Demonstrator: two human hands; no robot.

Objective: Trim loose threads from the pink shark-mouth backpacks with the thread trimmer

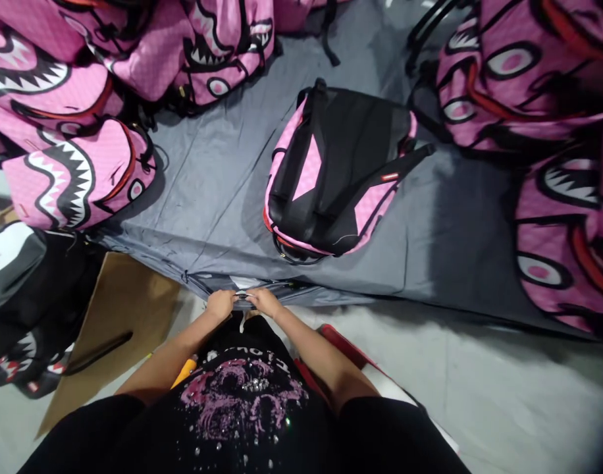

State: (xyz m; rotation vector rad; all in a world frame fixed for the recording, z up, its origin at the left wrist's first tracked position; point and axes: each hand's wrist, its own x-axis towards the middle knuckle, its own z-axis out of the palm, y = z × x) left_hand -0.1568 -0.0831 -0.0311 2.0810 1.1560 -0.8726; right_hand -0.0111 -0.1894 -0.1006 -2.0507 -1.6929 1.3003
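Note:
My left hand (221, 304) and my right hand (264, 301) meet at the front edge of the grey cloth (217, 178), close to my waist. Both are closed, fingers pinched around a small dark piece (243, 297) that spans the gap between them; its kind cannot be made out. A short white cord (242, 322) hangs just below. Beyond my hands, a pink and black backpack (351, 171) lies on the cloth with its black back panel and shoulder straps facing up. Neither hand touches it.
Pink backpacks with shark-mouth prints (69, 174) are heaped at the left. More pink backpacks (558, 230) line the right side. Below the table's left end stand a cardboard piece (114, 322) and black bags (39, 289). A red-edged object (343, 345) is on the floor beside me.

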